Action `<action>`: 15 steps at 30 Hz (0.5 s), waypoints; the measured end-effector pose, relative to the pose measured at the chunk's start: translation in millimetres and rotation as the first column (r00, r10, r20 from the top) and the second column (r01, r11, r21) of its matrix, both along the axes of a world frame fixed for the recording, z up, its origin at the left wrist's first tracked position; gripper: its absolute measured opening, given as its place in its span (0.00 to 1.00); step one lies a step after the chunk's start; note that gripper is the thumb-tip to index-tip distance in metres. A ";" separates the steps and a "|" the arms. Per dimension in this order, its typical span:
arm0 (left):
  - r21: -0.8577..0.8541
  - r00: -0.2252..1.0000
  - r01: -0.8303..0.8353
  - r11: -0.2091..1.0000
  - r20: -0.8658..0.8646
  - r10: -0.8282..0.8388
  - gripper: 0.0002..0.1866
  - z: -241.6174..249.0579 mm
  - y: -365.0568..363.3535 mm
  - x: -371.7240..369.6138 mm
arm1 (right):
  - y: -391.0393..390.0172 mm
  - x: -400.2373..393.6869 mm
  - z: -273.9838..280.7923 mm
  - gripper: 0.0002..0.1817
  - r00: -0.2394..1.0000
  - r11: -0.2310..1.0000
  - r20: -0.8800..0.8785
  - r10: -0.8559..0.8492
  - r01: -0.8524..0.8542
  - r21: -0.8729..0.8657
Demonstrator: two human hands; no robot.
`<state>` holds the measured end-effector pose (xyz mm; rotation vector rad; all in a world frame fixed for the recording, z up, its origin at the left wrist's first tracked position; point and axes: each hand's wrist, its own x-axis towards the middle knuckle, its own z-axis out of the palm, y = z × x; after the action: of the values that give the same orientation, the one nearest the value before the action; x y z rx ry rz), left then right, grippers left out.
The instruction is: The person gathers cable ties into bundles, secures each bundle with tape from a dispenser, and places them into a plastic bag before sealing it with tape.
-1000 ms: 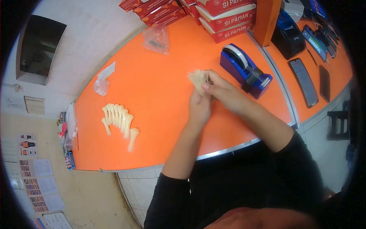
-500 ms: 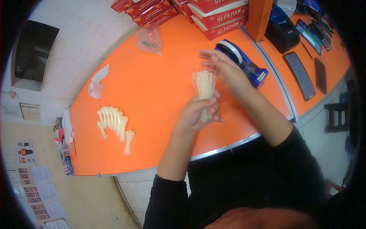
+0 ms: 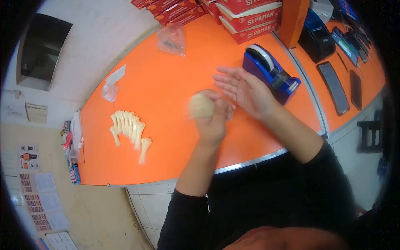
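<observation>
Bundle of pale sticks [image 3: 201, 106] sits in the left hand [image 3: 212, 120], over the middle of the orange table [image 3: 175, 160]. Its round end faces the camera, so the long axis runs roughly along the line of sight; motion blur hides the exact lean. The left fingers are curled around the bundle, with the fingertips on its right side. Just beside, apart from the bundle, the right hand [image 3: 251, 91] is held with fingers outstretched and slightly parted, pointing toward the table's left side. A blue tape dispenser [image 3: 260, 71] stands close behind that hand, near the table's right edge, which limits room there. Leftward, a broad stretch of orange surface runs to a fanned row of tied bundles [image 3: 128, 125], their flared ends toward the far edge. One separate bundle [image 3: 145, 150] lies at the row's near end, pointing the same way. A paper strip [image 3: 111, 91] and a plastic bag [image 3: 173, 38] lie along the curved wall-side edge; red boxes [image 3: 255, 24] are stacked at the far edge.
</observation>
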<state>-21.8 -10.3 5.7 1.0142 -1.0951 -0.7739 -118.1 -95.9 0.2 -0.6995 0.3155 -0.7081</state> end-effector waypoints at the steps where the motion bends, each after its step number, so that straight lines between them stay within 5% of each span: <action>1: -0.166 0.990 -0.017 0.986 -0.142 -0.007 0.07 5.9 0.9 -0.4 | -1.4 2.3 -8.1 0.26 0.998 0.968 0.053 0.029 -0.041 0.249; 2: -0.324 0.959 -0.052 0.945 -0.279 -0.043 0.06 8.8 0.8 -0.4 | 1.1 6.4 -16.7 0.26 0.998 0.967 0.056 0.030 -0.043 0.250; 4: -0.340 0.957 -0.074 0.937 -0.287 -0.029 0.06 8.3 -0.6 2.7 | 13.5 9.2 -20.5 0.26 0.968 0.901 0.119 0.219 -0.247 0.357; 6: -0.356 0.954 -0.098 0.929 -0.301 -0.015 0.06 3.4 -3.7 0.7 | 24.9 9.7 -7.5 0.26 0.978 0.881 0.128 0.163 -0.202 0.427; 8: -0.140 0.986 0.012 0.990 -0.162 -0.034 0.06 -5.6 -8.9 -8.6 | 27.4 8.5 -3.8 0.27 0.985 0.854 0.135 0.106 -0.160 0.495; 11: -0.135 0.979 0.053 0.989 -0.188 -0.078 0.06 -9.8 -6.1 -16.3 | 23.8 1.2 -8.9 0.29 0.985 0.855 0.103 0.140 -0.173 0.489; 14: -0.070 0.921 0.116 0.991 -0.367 -0.134 0.06 -9.8 -5.7 -9.3 | 15.0 -8.4 14.2 0.29 0.980 0.946 -0.039 0.194 -0.176 0.271; 15: -0.075 0.919 0.125 0.989 -0.368 -0.144 0.06 -9.9 -6.0 -10.4 | 10.1 -12.1 20.3 0.30 0.999 0.999 -0.053 -0.007 0.005 -0.035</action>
<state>-32.1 -16.3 -4.2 0.7154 -0.8541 -1.0007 -130.2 -85.9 20.6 -0.7521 0.3543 -0.7027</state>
